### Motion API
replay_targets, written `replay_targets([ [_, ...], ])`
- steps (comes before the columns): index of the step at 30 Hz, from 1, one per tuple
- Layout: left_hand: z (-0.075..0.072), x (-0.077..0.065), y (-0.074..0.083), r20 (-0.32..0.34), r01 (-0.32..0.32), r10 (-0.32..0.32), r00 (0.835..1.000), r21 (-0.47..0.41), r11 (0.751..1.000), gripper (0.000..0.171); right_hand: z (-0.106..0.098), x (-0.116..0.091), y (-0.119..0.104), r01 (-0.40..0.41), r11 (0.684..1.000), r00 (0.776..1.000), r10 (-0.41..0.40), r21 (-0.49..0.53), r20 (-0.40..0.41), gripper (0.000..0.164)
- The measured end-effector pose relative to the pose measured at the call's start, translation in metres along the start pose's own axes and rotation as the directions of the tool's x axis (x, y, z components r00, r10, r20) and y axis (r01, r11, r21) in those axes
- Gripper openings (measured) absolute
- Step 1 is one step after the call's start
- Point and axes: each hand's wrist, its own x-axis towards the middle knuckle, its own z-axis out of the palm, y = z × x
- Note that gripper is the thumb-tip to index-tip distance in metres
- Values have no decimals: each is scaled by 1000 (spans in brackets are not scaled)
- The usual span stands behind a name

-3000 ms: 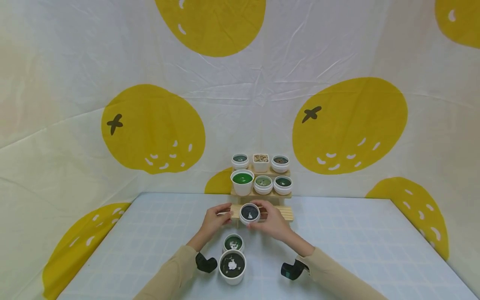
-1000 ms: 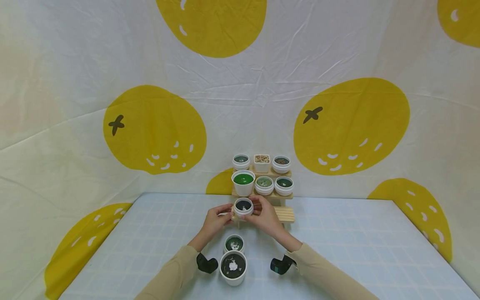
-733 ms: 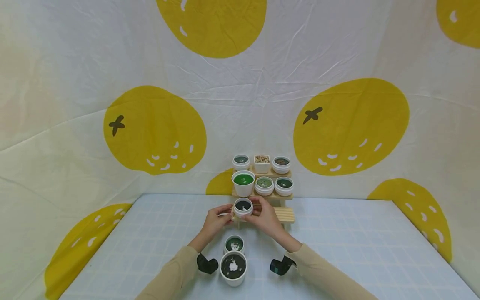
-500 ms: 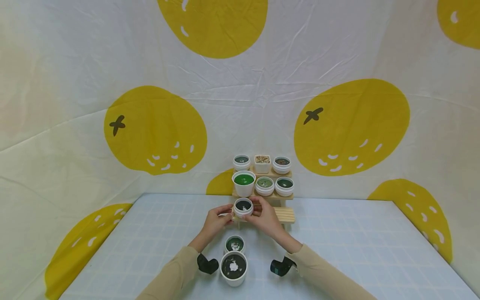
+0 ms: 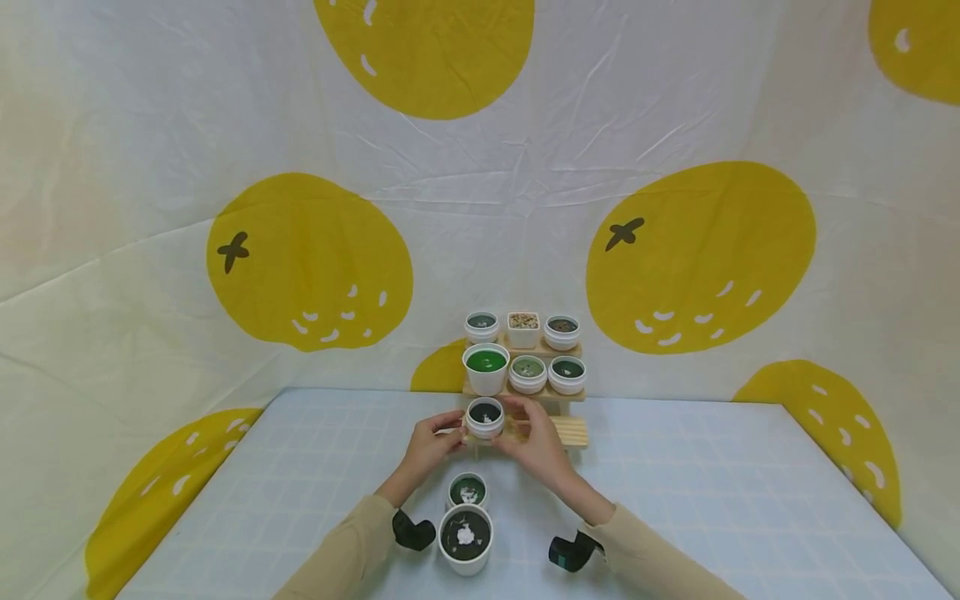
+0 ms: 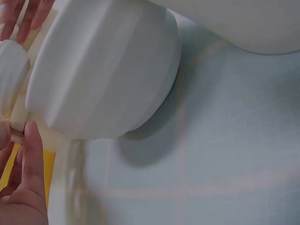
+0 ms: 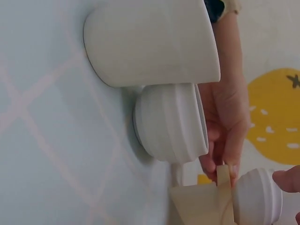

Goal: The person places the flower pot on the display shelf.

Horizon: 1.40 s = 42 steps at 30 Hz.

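A small ribbed white pot (image 5: pixel 484 428) with a dark fill and a white mark stands on the left end of the lowest step of a tiered wooden stand (image 5: pixel 570 432). My left hand (image 5: pixel 429 447) pinches that step's left end between thumb and finger; the left wrist view shows the fingertips (image 6: pixel 33 140) on the wood. To the pot's right, my right hand (image 5: pixel 538 447) is loosely spread, its fingers and thumb eased off the side. A fingertip (image 7: pixel 287 180) shows close by the rim in the right wrist view; whether it touches is unclear.
Two more white pots stand on the table in front of the stand: a ribbed one (image 5: pixel 467 503) with green fill and a taller smooth one (image 5: pixel 466 564) nearer, between my forearms. Several pots, including a bright-green-filled one (image 5: pixel 486 382), fill the two upper steps. A fruit-print cloth (image 5: pixel 495 250) hangs behind.
My right hand has brought the dark-filled pot leftward and back onto the lowest step's left end. Since half a second ago its fingers have loosened from the pot. The left hand stays put.
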Motion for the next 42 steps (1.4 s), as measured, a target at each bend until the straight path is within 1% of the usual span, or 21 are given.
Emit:
replay_targets([
  [3,0,0,-1,-4,8,-8,1000,4,1000,37,-2,-6,-3,15,1000,1000,-15,-4,1,60],
  [6,0,0,0,-13,19,-19,1000,23,1000,36,-4,-13,-8,18,1000,1000,-18,-5,22,60],
  [12,0,-1,0,-10,29,-29,1000,22,999,37,-4,-29,-12,-8,1000,999,9,-20,49,58],
  [18,0,-3,2,-7,34,-34,999,43,998,38,-6,-41,-11,-10,1000,995,8,22,97,55],
  [21,0,-3,2,-1,26,-26,1000,43,999,38,-8,-46,-10,-21,999,991,14,50,130,54],
  [24,0,-3,3,-4,29,-29,1000,34,999,38,-10,-51,-9,-20,998,986,10,57,165,54],
  [28,0,-2,3,-14,26,-25,1000,32,999,38,-12,-59,-10,-14,999,975,2,53,222,53],
  [31,0,-3,3,-22,27,-26,999,39,999,37,-13,-64,-11,-26,998,964,8,65,265,55],
  [36,1,-2,4,-31,38,-37,999,47,998,36,-13,-71,-12,-48,993,946,10,108,323,59],
  [42,1,-2,3,-35,43,-41,999,34,999,35,-12,-78,-11,-51,987,918,-15,155,396,61],
])
